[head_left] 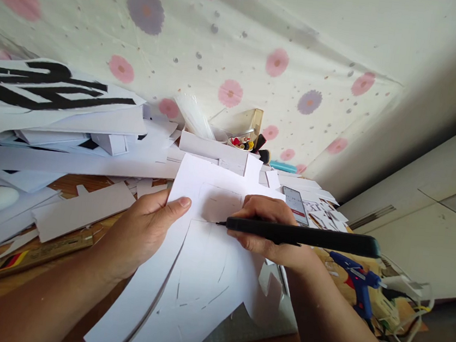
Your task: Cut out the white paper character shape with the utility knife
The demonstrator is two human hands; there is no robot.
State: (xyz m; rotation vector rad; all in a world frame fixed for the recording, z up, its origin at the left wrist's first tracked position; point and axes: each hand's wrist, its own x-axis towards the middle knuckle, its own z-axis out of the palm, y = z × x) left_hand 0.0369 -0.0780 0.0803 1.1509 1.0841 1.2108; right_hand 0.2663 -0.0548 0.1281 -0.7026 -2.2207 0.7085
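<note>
A large white card sheet [210, 257] is tilted up over the desk, with faint pencil lines and short slits on it. A long curved cut runs up its left side, and a strip there gapes away from the rest. My left hand [150, 225] grips the sheet's left edge, thumb flat on the front face and fingers hidden behind. In my right hand [265, 222] is a black-handled craft knife [306, 237], held level. Its thin dark tip touches the sheet near the top end of the curved cut, pointing left.
White card offcuts [83, 209] litter the desk, with a wooden ruler [37, 259] at left. A phone [296, 205] and a blue glue gun [355, 281] lie at right. Behind stands a white box [206, 145] of tools, before a flowered wall covering [234, 40].
</note>
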